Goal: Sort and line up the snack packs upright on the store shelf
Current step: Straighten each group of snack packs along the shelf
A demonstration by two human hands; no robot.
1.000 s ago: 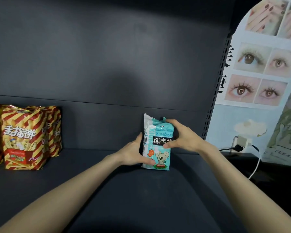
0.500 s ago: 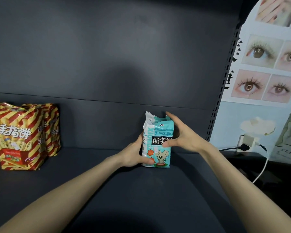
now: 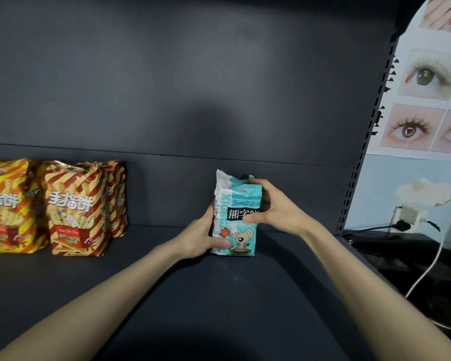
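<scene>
Teal-and-white plastic snack pack w/ a cartoon bear on the front (image 3: 236, 220) stands upright on the dark grey metal shelf deck (image 3: 219, 295), right of centre, its base on the deck and close to the back panel. Can't tell if the white strip along its left side is a side gusset or a 2nd pack tucked behind.

Left hand (image 3: 202, 238) grips the lower left edge: thumb lies across the bottom front, other fingers hidden behind the pack. Right hand (image 3: 274, 209) holds the upper right: thumb pressed over the middle of the front, fingers curled over the top right corner. Both are closed on the pack, neither spread wide.

Well apart to the left stand the red-and-yellow striped foil snack bags (image 3: 74, 209), 2 in front and at least 1 more behind, all upright.

Handling, as a guess: light, air-puffed film bag, soft and a bit slick, w/ brittle biscuits inside, so a hard squeeze could crush them. Best taken by both side edges or the crimped top seam, not the belly. A narrow base means it may tip once let go; flatten the bottom first, then ease off.

Off the shelf at right: eye-photo poster (image 3: 427, 100) and a white charging cable (image 3: 427, 267).
</scene>
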